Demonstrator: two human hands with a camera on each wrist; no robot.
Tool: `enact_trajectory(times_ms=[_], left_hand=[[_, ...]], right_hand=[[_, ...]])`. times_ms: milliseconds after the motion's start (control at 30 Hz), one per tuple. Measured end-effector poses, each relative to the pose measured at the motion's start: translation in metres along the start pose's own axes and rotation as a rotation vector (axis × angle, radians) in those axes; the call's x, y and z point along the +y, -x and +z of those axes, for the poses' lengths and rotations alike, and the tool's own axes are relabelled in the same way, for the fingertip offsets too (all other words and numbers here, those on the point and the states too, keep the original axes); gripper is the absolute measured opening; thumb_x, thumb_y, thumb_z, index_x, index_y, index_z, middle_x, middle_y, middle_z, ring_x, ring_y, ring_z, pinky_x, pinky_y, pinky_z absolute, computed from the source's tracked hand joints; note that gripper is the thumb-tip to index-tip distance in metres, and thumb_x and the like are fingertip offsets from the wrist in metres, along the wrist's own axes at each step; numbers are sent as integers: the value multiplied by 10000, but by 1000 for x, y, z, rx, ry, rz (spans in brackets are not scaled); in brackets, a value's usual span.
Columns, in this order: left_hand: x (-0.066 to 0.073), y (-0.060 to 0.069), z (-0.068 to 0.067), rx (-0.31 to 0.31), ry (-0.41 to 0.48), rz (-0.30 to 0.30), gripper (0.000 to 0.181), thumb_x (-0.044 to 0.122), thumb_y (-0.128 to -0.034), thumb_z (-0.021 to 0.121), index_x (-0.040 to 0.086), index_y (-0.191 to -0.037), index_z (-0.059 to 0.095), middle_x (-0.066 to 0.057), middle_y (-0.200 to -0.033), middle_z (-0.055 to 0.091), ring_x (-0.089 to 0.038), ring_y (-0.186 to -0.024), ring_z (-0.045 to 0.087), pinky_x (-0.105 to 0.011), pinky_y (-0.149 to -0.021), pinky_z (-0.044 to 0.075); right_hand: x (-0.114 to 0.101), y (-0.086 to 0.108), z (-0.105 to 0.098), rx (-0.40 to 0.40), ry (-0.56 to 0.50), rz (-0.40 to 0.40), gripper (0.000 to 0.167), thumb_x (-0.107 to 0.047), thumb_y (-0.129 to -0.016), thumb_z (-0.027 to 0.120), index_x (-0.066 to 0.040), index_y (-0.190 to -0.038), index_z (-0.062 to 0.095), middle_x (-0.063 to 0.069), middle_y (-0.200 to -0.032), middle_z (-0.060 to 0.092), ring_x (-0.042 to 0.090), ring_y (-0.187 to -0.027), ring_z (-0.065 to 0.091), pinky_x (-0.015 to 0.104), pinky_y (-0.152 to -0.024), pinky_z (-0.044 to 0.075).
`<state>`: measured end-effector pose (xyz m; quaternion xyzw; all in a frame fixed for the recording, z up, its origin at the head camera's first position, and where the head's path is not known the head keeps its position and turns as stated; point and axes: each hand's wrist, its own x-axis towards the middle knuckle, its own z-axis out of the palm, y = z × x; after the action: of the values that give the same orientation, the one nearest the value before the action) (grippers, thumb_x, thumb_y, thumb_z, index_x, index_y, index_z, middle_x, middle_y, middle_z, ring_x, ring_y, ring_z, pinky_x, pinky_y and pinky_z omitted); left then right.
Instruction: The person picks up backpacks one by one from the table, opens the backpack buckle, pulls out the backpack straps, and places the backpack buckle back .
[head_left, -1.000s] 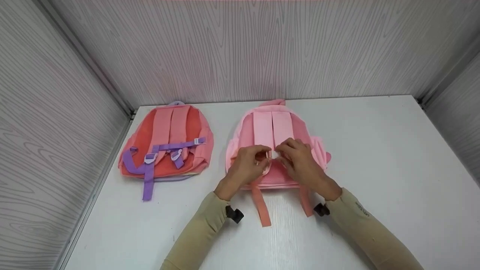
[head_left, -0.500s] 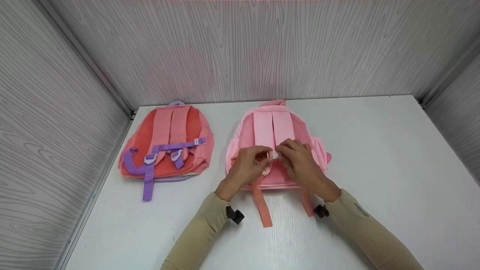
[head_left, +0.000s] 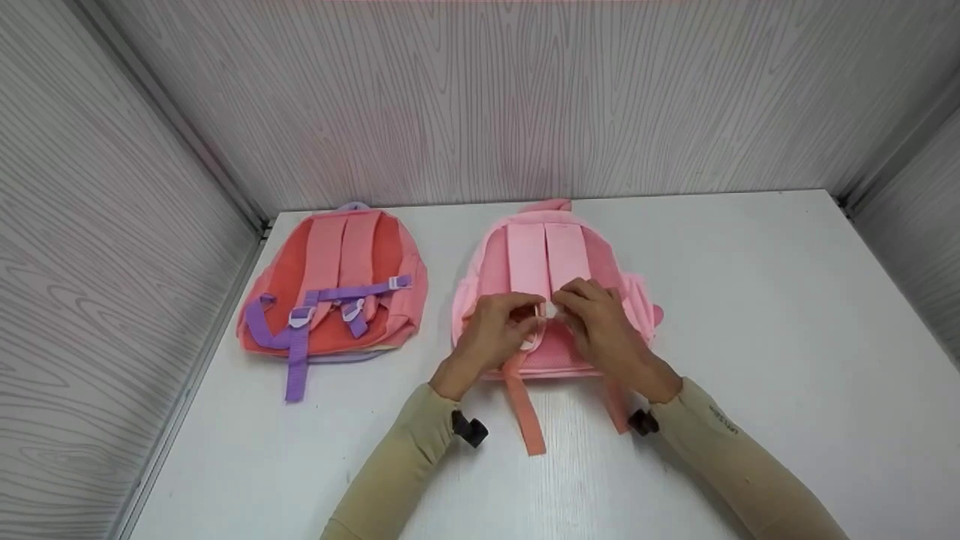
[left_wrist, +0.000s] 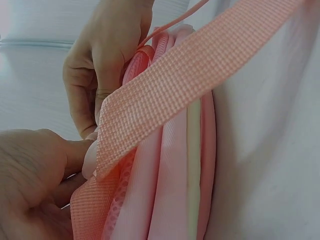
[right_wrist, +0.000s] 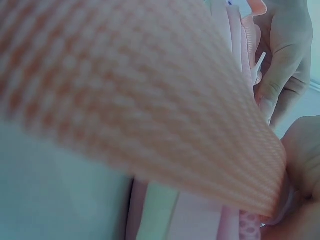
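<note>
A pink backpack [head_left: 566, 349] lies with its back panel and shoulder straps facing up. Over its lower middle, both hands meet at a small white plastic buckle [head_left: 551, 309]. My left hand [head_left: 491, 330] pinches its left side between thumb and fingers, beside a bit of orange strap. From the right, my right hand [head_left: 604, 330] pinches the buckle's other side with curled fingers. The fingertips hide most of the buckle. Below the hands, an orange webbing strap [head_left: 525, 412] hangs onto the table; it crosses close before the left wrist camera, and webbing [right_wrist: 165, 110] fills much of the right wrist view.
On the left lies a coral backpack [head_left: 322, 247] with purple straps [head_left: 296, 375] trailing over its lower edge. Both bags are on a white table [head_left: 750, 300] with grey wood-patterned panels [head_left: 480, 97] behind and at the sides.
Both hands keep their hold at the same spot with only tiny finger shifts. The orange strap's loose ends have swung very slightly to the right.
</note>
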<state>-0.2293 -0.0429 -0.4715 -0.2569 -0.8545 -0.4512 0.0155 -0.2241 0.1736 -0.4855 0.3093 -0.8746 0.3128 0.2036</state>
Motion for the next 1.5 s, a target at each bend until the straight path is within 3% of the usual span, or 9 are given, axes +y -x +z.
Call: enact_trajectory(times_ms=[333,767,1200,1500], left_hand=[[-3,-2,0,0,-20,9,218,105,-1010,743,71,-1221,786,-59,-1066,777,-130,-917,676,-286,-857,593],[-5,-1,0,2,-21,42,211,113,-1000,758,78,-1206,793,-47,-1032,776,-134,-904,677,-279,-852,585],[-5,-3,-2,-12,-21,67,202,109,-1005,752,68,-1198,794,-54,-1026,782,-122,-879,678,-278,-827,586],[-6,-4,-4,-7,-18,96,181,78,-1007,740,56,-1178,795,-65,-1011,781,-138,-876,690,-287,-822,590]], right_hand=[[-1,1,-3,-34,-6,32,230,-35,-1006,717,-47,-1230,766,99,-1142,680,285,-1037,639,431,-879,408],[0,1,-3,-10,-14,10,206,9,-973,743,-30,-1172,778,112,-1094,683,276,-1011,669,400,-814,378],[1,1,-6,-52,-73,36,237,13,-990,721,-23,-1219,769,123,-1126,675,257,-1000,649,411,-935,583],[1,0,-7,-71,-80,48,248,8,-987,726,-31,-1229,765,112,-1141,675,242,-1010,649,399,-943,597]])
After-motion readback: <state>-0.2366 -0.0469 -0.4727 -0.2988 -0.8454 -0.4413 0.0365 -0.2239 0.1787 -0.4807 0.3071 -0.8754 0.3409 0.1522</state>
